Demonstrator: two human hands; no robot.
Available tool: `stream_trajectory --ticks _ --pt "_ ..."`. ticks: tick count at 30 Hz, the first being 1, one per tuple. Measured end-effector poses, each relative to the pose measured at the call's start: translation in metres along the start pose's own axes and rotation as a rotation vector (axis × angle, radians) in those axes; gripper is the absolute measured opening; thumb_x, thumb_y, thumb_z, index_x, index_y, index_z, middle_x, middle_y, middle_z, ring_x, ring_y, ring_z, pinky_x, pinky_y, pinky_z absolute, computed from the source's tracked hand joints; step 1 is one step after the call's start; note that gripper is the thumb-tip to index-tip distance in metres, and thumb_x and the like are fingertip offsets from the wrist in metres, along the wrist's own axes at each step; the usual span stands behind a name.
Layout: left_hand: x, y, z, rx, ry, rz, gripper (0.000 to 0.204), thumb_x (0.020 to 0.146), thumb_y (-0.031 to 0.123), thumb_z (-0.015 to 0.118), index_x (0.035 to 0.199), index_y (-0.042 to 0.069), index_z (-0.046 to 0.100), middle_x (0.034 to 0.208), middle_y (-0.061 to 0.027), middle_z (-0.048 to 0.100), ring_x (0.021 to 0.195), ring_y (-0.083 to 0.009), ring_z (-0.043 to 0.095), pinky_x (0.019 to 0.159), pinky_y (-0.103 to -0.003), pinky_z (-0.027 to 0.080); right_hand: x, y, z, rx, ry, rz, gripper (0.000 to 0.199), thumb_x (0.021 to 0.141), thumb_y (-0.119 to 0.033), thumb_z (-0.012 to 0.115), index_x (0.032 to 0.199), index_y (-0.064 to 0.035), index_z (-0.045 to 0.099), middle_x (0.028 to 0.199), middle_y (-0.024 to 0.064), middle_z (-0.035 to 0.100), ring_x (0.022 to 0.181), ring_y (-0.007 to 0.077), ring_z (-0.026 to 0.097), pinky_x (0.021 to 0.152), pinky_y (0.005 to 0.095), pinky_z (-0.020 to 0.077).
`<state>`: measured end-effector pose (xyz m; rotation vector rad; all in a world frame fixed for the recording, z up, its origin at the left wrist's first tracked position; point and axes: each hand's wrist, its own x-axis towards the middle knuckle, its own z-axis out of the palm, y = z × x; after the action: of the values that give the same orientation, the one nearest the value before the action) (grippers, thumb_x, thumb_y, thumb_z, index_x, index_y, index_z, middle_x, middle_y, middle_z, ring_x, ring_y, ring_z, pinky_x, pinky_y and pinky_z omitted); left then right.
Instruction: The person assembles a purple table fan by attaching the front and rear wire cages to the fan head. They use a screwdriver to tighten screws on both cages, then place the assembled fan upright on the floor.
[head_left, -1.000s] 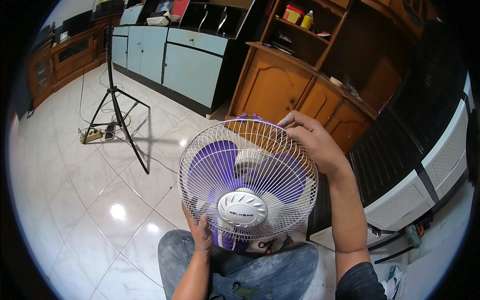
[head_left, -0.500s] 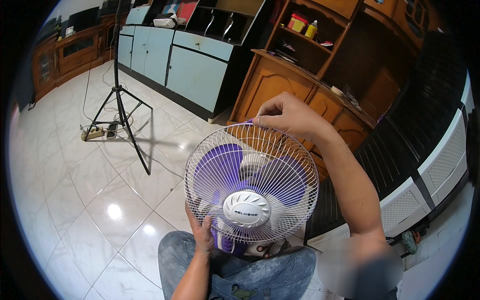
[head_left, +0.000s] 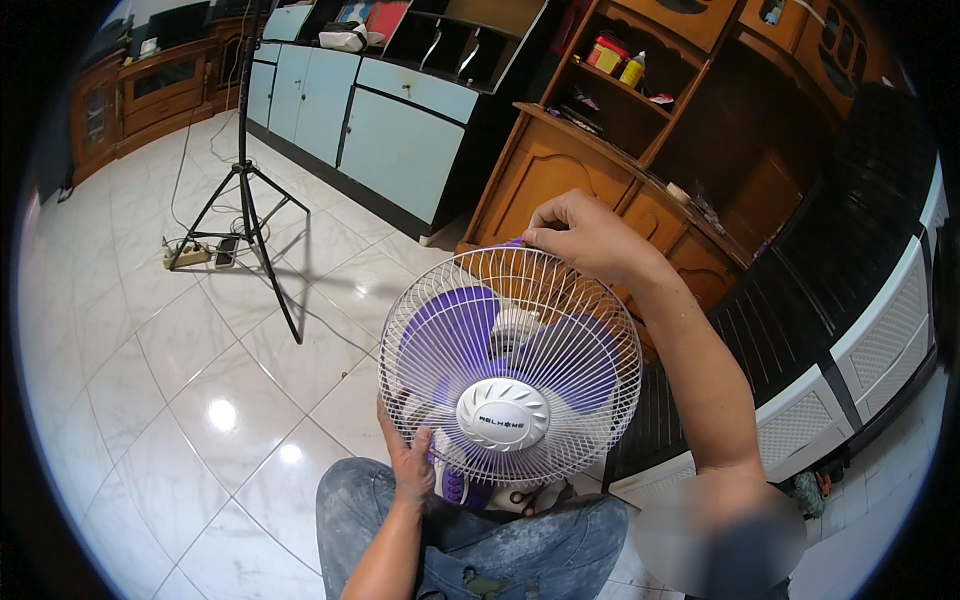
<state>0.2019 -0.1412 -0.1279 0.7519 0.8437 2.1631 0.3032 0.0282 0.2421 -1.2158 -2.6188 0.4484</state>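
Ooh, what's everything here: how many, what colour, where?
Fan: 1, white and purple, over the lap
Tripod: 1, black, left floor
Power strip: 1, cream, by the tripod
Blue cabinet: 1, pale blue and black, back
Wooden cabinets: at least 2, brown, far left and back right
Tub: 1, red and yellow, wooden shelf
Bottle: 1, yellow, beside the tub
Panelled furniture: count unclear, black and white, right
Floor tiles: many, white, throughout
Trousers: 1 pair, blue-grey, bottom
Left hand: 1, bare, holding the fan's lower left
Right hand: 1, bare, at the fan's top rim
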Motion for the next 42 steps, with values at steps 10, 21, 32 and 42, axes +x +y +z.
stream_trajectory --ticks 10,21,32,42 --pt "-0.002 0.001 0.001 0.084 -0.026 0.016 0.092 0.102 0.033 0.071 0.168 0.001 0.016 0.167 -0.0186 0.032 0.152 -0.0305 0.034 0.127 -0.043 0.023 0.001 0.023 0.011 0.307 0.026 0.124 0.025 0.103 -0.020 0.068 0.096 0.0012 0.078 0.078 0.0025 0.071 0.070 0.0099 0.062 0.068 0.0290 0.0500" --pt "0.002 0.006 0.005 -0.087 -0.004 -0.071 0.096 0.096 0.032 0.074 0.168 0.001 0.018 0.166 -0.0197 0.034 0.152 -0.0316 0.035 0.127 -0.043 0.024 -0.008 0.012 0.020 0.194 0.148 0.142 0.025 0.105 -0.020 0.066 0.093 0.0011 0.075 0.078 0.0018 0.069 0.070 0.0086 0.060 0.067 0.0286 0.0492" --pt "0.044 0.071 0.004 0.306 0.047 0.070 0.088 0.096 0.032 0.074 0.165 0.001 0.030 0.164 -0.0203 0.040 0.148 -0.0339 0.044 0.123 -0.047 0.034 -0.014 0.007 0.018 0.177 0.178 0.085 0.028 0.100 -0.024 0.069 0.100 0.0018 0.079 0.088 0.0119 0.075 0.085 0.0188 0.070 0.083 0.0365 0.0536" --pt "0.165 0.167 0.121 0.810 -0.631 0.383 0.075 0.093 0.047 0.078 0.150 0.003 0.058 0.146 -0.0236 0.063 0.137 -0.0384 0.059 0.115 -0.050 0.046 -0.004 0.009 0.011 0.120 0.113 0.116 0.033 0.103 -0.028 0.068 0.095 0.0023 0.077 0.069 0.0033 0.065 0.062 0.0113 0.058 0.059 0.0319 0.0452"
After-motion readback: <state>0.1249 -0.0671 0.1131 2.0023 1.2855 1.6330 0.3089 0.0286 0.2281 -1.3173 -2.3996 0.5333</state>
